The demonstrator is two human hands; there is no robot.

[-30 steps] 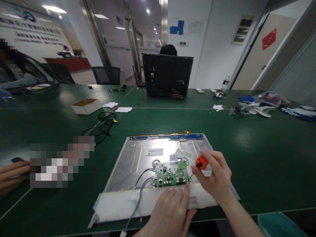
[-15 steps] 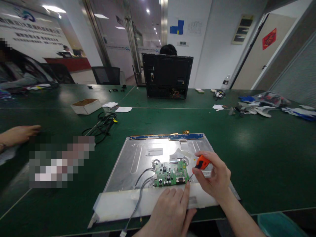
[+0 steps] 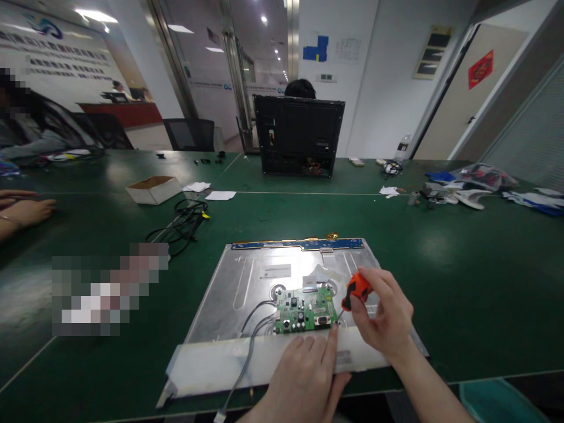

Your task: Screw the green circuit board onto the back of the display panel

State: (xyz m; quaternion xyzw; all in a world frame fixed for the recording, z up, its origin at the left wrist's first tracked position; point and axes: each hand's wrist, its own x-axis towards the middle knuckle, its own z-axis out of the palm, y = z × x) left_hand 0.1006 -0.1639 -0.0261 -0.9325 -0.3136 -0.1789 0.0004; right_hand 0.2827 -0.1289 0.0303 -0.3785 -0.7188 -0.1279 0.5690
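An orange-and-black screwdriver [image 3: 356, 290] is pinched in my right hand [image 3: 388, 311], tilted, its thin shaft reaching down to the lower right corner of a green circuit board [image 3: 304, 308]. My left hand [image 3: 304, 367] lies flat over the panel's near edge, holding nothing, its index finger stretched to that same corner. The board sits on the back of a silver display panel [image 3: 220, 294], with a blue strip board [image 3: 291, 244] along its far edge and a white strip [image 3: 211, 364] along the near one. Grey cables [image 3: 250, 364] run from the board's left side over the edge.
A black monitor casing [image 3: 299, 135] stands upright at the back, a person's head behind it. Left of the panel lie black cables [image 3: 187, 223] and a white box [image 3: 154, 190]. Another person's hands [image 3: 26, 211] are at the far left. Bags and parts [image 3: 467, 188] lie at the right.
My right fingers have shifted on the screwdriver's handle, which has turned and stands a little more upright. My left hand has stayed put. The other person's hand at the left has moved back.
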